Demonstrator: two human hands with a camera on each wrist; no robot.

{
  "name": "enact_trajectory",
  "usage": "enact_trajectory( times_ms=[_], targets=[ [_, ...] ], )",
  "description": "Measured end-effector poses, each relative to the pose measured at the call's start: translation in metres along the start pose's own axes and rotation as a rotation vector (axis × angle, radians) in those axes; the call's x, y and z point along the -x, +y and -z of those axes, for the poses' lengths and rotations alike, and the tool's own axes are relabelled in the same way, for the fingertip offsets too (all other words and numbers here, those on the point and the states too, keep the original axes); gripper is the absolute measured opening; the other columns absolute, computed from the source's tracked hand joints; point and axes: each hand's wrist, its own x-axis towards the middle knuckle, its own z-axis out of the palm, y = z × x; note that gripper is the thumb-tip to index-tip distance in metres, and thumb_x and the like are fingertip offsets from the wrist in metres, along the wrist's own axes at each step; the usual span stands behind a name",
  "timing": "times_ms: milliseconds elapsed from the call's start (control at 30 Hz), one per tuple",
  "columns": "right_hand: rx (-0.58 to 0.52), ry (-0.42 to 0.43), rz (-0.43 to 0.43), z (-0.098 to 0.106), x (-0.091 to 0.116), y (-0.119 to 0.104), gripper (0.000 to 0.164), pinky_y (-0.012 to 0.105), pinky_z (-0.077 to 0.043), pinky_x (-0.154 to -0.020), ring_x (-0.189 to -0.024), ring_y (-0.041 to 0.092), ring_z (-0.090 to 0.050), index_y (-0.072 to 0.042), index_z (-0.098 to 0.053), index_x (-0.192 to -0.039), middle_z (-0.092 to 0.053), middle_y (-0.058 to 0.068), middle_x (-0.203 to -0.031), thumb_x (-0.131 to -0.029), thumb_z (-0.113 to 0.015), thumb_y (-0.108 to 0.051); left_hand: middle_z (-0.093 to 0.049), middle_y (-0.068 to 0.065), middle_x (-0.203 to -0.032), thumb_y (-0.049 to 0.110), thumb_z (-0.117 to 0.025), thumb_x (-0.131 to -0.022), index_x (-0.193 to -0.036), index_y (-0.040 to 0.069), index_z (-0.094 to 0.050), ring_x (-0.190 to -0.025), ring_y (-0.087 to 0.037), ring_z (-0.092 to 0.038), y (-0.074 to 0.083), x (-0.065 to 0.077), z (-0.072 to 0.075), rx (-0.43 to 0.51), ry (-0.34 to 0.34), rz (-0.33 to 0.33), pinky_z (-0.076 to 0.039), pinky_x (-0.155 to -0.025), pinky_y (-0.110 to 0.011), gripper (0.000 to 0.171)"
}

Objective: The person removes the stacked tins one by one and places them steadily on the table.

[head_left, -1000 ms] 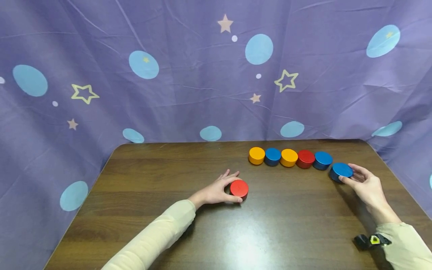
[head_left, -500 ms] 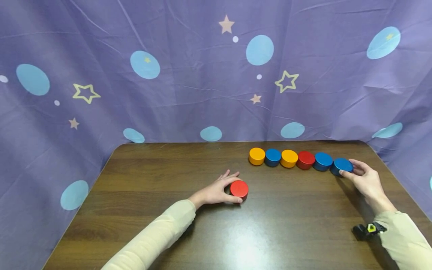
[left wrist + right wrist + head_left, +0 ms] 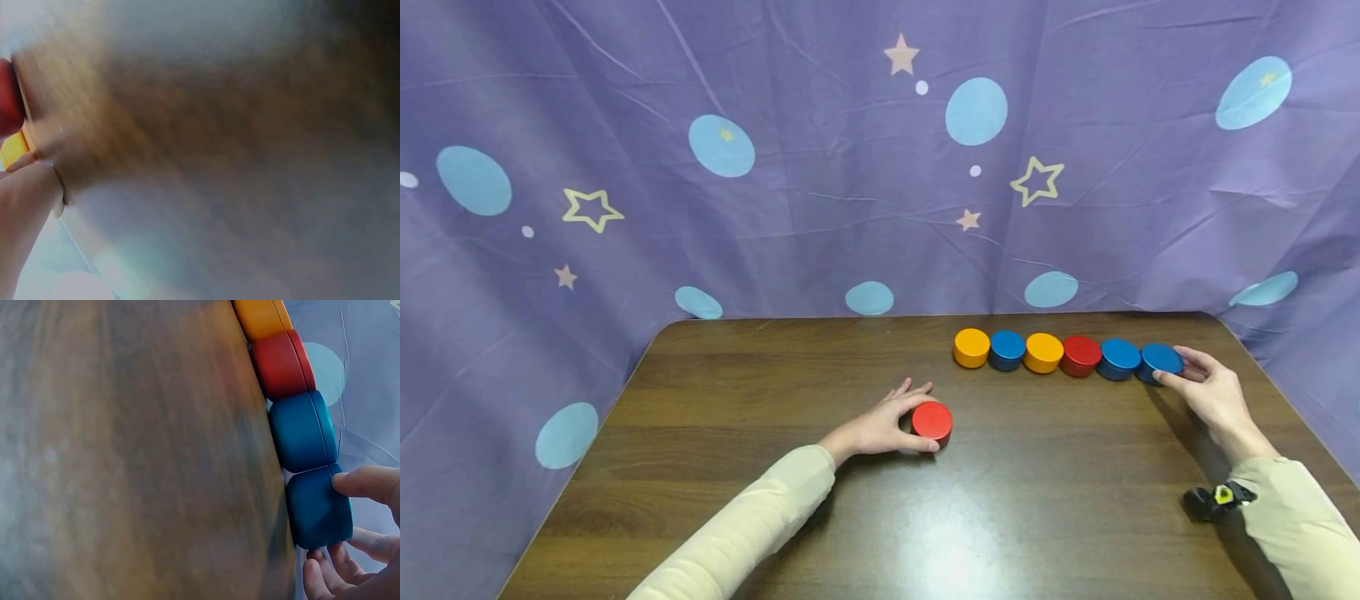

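In the head view my left hand holds a red round tin on the table, thumb on its near side and a finger on its far side. The left wrist view catches only edges of that red tin and the hand. My right hand grips a blue round tin at the right end of a row. In the right wrist view this blue tin touches the neighbouring blue tin, with my thumb on its lid edge and fingers around its outer side.
Leftward along the row stand a blue tin, a dark red tin, an orange tin, another blue tin and an orange tin. A purple curtain hangs behind the brown wooden table.
My right hand has moved the blue tin away from me, from in front of the row's right end into line with the others. My left hand and the red tin have stayed put.
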Motion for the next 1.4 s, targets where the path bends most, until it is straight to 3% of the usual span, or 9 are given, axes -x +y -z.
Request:
enact_trajectory(
  times_ms=[367, 533, 733, 833, 933, 1000, 1133, 1300, 1400],
  targets=[
    [-0.090, -0.055, 0.020, 0.010, 0.013, 0.010, 0.073, 0.004, -0.034, -0.075, -0.089, -0.020, -0.049, -0.001, -0.029, -0.150, -0.050, -0.031, -0.102, -0.090, -0.069, -0.012, -0.028, -0.009, -0.155, 0.034, -0.078, -0.082, -0.132, 0.018, -0.055, -0.145, -0.032, -0.004, 0.001, 0.000, -0.004, -0.012, -0.009, -0.005, -0.003, -0.114, -0.049, 0.058],
    [-0.148, -0.051, 0.008, 0.011, 0.025, 0.010, 0.069, 0.004, -0.034, -0.076, -0.094, -0.016, -0.049, -0.014, -0.036, -0.150, -0.051, -0.029, -0.113, -0.090, -0.069, -0.012, -0.027, -0.009, -0.155, 0.036, -0.078, -0.082, -0.133, 0.017, -0.055, -0.145, -0.033, -0.004, 0.002, 0.002, -0.004, -0.021, -0.005, -0.004, -0.003, -0.114, -0.050, 0.059],
    [-0.191, -0.031, 0.030, 0.004, 0.033, 0.003, 0.059, 0.004, -0.036, -0.077, -0.096, -0.013, -0.052, -0.016, -0.046, -0.143, -0.055, -0.026, -0.107, -0.089, -0.070, -0.010, -0.028, -0.011, -0.155, 0.034, -0.078, -0.082, -0.133, 0.017, -0.055, -0.145, -0.033, -0.004, 0.000, 0.003, -0.002, -0.013, 0.010, -0.005, -0.003, -0.114, -0.051, 0.059],
    [-0.084, -0.018, 0.027, 0.000, 0.038, -0.004, 0.062, 0.004, -0.037, -0.077, -0.102, -0.009, -0.051, -0.010, -0.042, -0.145, -0.058, -0.007, -0.123, -0.090, -0.070, -0.014, -0.029, -0.011, -0.155, 0.033, -0.078, -0.081, -0.133, 0.016, -0.055, -0.145, -0.033, -0.004, -0.001, 0.004, -0.001, -0.006, 0.012, 0.004, -0.003, -0.114, -0.051, 0.059],
    [0.035, -0.011, 0.013, -0.001, 0.042, -0.011, 0.068, 0.003, -0.038, -0.076, -0.116, 0.008, -0.052, -0.004, -0.034, -0.148, -0.046, 0.021, -0.140, -0.091, -0.068, -0.019, -0.030, -0.010, -0.154, 0.033, -0.079, -0.081, -0.133, 0.016, -0.056, -0.145, -0.032, -0.005, 0.000, 0.002, -0.001, 0.001, 0.023, 0.012, -0.004, -0.114, -0.050, 0.059],
    [0.091, -0.015, 0.013, -0.002, 0.043, -0.015, 0.071, 0.003, -0.037, -0.075, -0.124, 0.026, -0.049, -0.001, -0.030, -0.149, -0.036, 0.033, -0.143, -0.092, -0.067, -0.021, -0.032, -0.010, -0.153, 0.031, -0.079, -0.081, -0.132, 0.014, -0.056, -0.145, -0.033, -0.007, 0.002, 0.001, 0.000, 0.006, 0.043, 0.015, -0.005, -0.114, -0.050, 0.058],
    [0.127, -0.035, 0.027, -0.001, 0.047, -0.021, 0.071, 0.002, -0.036, -0.075, -0.125, 0.051, -0.038, 0.001, -0.030, -0.148, -0.031, 0.034, -0.145, -0.092, -0.067, -0.021, -0.039, -0.011, -0.149, 0.027, -0.080, -0.080, -0.132, 0.008, -0.056, -0.144, -0.033, -0.013, 0.005, -0.002, -0.001, 0.024, 0.102, 0.040, -0.011, -0.114, -0.052, 0.061],
    [0.144, -0.056, 0.070, -0.001, 0.053, -0.025, 0.069, 0.002, -0.036, -0.077, -0.124, 0.054, -0.037, 0.001, -0.033, -0.147, -0.028, 0.034, -0.146, -0.092, -0.067, -0.021, -0.053, -0.016, -0.131, 0.025, -0.081, -0.076, -0.131, 0.001, -0.054, -0.125, -0.031, -0.046, 0.009, -0.007, -0.001, 0.010, 0.228, 0.051, -0.036, -0.103, -0.048, 0.065],
    [0.147, -0.086, 0.072, -0.002, 0.058, -0.027, 0.068, 0.002, -0.037, -0.073, -0.121, 0.056, -0.038, -0.001, -0.033, -0.147, -0.028, 0.035, -0.144, -0.092, -0.067, -0.022, -0.055, -0.014, -0.117, 0.025, -0.082, -0.075, -0.125, 0.001, -0.058, -0.105, -0.027, -0.055, 0.010, -0.013, 0.001, -0.012, 0.311, 0.062, -0.045, -0.091, -0.041, 0.060]
  ],
)
